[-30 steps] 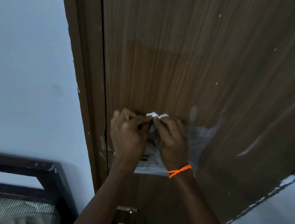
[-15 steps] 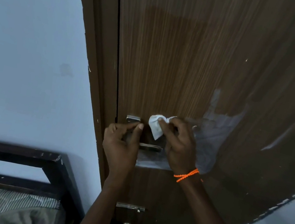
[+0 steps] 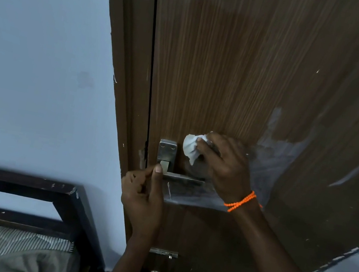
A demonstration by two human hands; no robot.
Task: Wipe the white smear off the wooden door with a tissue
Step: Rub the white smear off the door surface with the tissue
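A brown wooden door [image 3: 234, 61] fills the middle and right of the head view. A pale white smear [image 3: 275, 157] spreads over it to the right of the handle and runs down below my right wrist. My right hand [image 3: 223, 165], with an orange bead band at the wrist, pinches a crumpled white tissue [image 3: 190, 147] against the door just right of the metal handle plate [image 3: 167, 151]. My left hand [image 3: 143, 192] hangs lower, fingers curled, its thumb tip touching the lever handle [image 3: 182, 179]; it holds nothing that I can see.
The dark door frame [image 3: 123, 66] borders a pale wall [image 3: 38, 63] on the left. A black bed frame [image 3: 21, 182] with striped bedding [image 3: 4, 241] stands at the lower left. A small latch [image 3: 163, 253] sits on the door below the handle.
My hands have parted: the left let go of the tissue and dropped to the lever handle. The right hand keeps the tissue on the door. The view has tilted down.
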